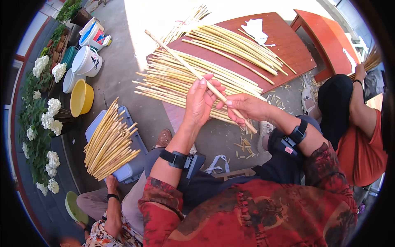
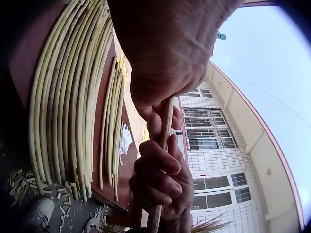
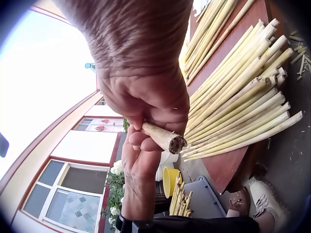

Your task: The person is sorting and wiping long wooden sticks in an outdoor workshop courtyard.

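A long pale plant stalk (image 1: 181, 61) slants across my view, its far tip over the table and its thicker end toward me. My left hand (image 1: 199, 101) holds it around the middle, thumb and fingers about it. Closer to the thick end, my right hand (image 1: 249, 108) pinches the same stalk between thumb and fingers. In the right wrist view the stalk's cut end (image 3: 177, 144) pokes out below my right hand (image 3: 141, 82), showing a dark, rough core. Beneath my hands, a spread of similar stalks (image 1: 173, 78) lies on the reddish table (image 1: 284, 31).
Another bundle (image 1: 238, 47) and a white cloth (image 1: 255, 31) lie farther back. At left, stalks rest on a grey-blue plastic bin (image 1: 138, 154), beside a seated person's hand (image 1: 111, 183). Cut pieces (image 1: 245, 148) litter the floor. Buckets (image 1: 87, 61) and a yellow basin (image 1: 82, 98) stand left; another person sits right.
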`<state>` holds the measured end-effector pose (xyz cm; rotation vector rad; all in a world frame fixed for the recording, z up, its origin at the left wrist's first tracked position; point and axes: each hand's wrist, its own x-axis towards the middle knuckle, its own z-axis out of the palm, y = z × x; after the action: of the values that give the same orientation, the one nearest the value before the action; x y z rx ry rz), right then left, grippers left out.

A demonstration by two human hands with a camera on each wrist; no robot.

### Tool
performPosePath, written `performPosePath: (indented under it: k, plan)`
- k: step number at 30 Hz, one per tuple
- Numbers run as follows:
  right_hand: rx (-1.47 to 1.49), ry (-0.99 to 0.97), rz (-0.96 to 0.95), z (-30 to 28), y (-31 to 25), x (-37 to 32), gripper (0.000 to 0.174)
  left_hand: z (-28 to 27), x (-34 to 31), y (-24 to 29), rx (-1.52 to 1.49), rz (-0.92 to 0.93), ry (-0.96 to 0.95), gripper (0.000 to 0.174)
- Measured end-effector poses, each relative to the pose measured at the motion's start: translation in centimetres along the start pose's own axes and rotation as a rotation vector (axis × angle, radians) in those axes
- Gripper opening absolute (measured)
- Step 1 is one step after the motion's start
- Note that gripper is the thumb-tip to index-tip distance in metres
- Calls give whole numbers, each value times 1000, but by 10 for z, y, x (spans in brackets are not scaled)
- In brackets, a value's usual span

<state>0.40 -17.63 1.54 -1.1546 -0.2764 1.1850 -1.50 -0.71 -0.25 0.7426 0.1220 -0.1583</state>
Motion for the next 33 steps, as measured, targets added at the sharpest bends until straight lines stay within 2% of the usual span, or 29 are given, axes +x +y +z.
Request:
performPosePath:
  k: [2,4,16,19,21,23,27,29,33]
  plan:
    - [143,7,-15,4,-1,4,36,-4,3,3,44,-3,8,26]
    - [133,48,2,5,-3,7,36,-6,4,6,81,53,85,23]
    - [-31,-24,78,0,7,1,31,-27,6,27,103,193,291,15]
    - [-122,-3,82,2,7,-3,30,-31,8,25,128,200,289,16]
    - [-332,27,-36,4,9,-1,30,-30,9,20,134,211,275,16]
    - [-274,100,-36,8,13,2,30,-24,10,13,144,224,256,15]
    - [-100,270,14,1,16,13,30,-6,3,-15,165,68,100,13]
    - [-80,259,21,1,13,12,30,-2,2,-14,146,42,32,13]
    - [-93,179,19,-1,5,9,32,-5,6,-1,158,90,142,10]
